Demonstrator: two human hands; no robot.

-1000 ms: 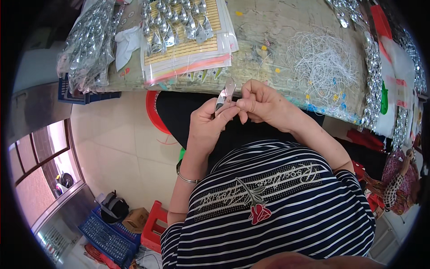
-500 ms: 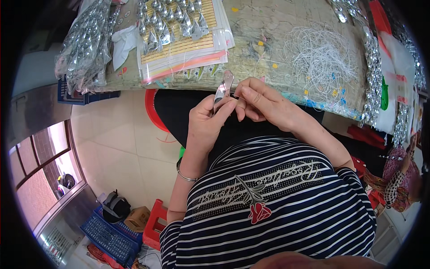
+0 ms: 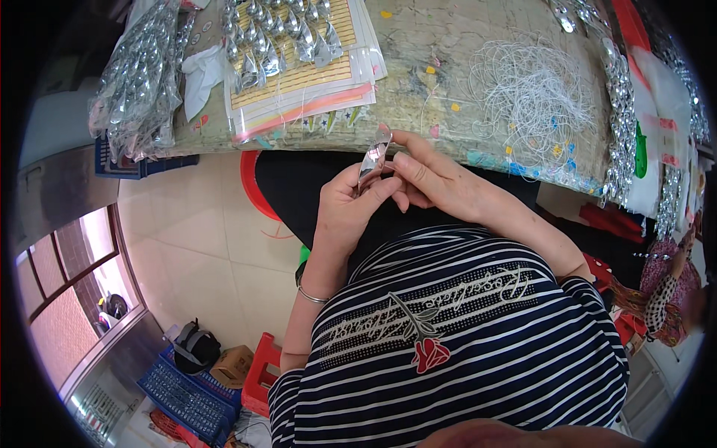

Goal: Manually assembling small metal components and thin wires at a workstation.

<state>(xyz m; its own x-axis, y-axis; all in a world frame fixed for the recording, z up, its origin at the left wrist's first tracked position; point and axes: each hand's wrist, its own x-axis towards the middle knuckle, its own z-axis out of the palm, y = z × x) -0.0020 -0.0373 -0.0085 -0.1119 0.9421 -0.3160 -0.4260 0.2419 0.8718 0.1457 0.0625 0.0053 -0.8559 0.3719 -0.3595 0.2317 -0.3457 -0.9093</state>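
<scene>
Just off the table's near edge, my left hand [image 3: 345, 205] pinches a shiny silver twisted leaf-shaped piece [image 3: 375, 155] between thumb and fingers. The piece stands tilted, its upper tip pointing toward the table. My right hand [image 3: 437, 179] is closed right beside it, forefinger reaching to its tip and thumb lying against its side. Whether the right fingers also hold a thread is too small to make out. Similar silver twisted pieces [image 3: 287, 45] lie in rows on a yellow-striped sheet at the far left of the table.
A tangle of white string [image 3: 530, 97] lies on the worn table [image 3: 418, 97]. Plastic bags of silver pieces [image 3: 138, 89] hang over its left edge; silver strands [image 3: 618, 127] hang at the right. Below are a red stool [image 3: 258, 377] and a blue crate [image 3: 187, 399].
My right hand has moved a little left, its forefinger now stretched to the tip of the silver piece. My left hand has shifted slightly right and down with the piece.
</scene>
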